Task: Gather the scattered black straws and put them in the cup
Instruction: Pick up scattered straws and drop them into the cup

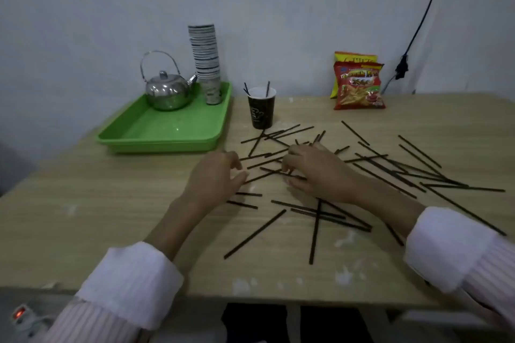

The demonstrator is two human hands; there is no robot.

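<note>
Several black straws (pixel 370 159) lie scattered across the middle and right of the wooden table (pixel 111 217). A dark paper cup (pixel 262 114) stands upright behind them, with three straws (pixel 267 89) sticking out of it. My right hand (pixel 317 172) rests palm down on the pile, its fingertips and thumb pinched around one black straw (pixel 274 171). My left hand (pixel 217 178) hovers just left of the pile with its fingers apart and nothing in it; its thumb is close to a straw end.
A green tray (pixel 167 131) at the back left carries a steel kettle (pixel 167 92) and a tall stack of paper cups (pixel 206 61). Two snack bags (pixel 358 83) lean on the wall at the back right. A black cable (pixel 418 28) hangs down the wall.
</note>
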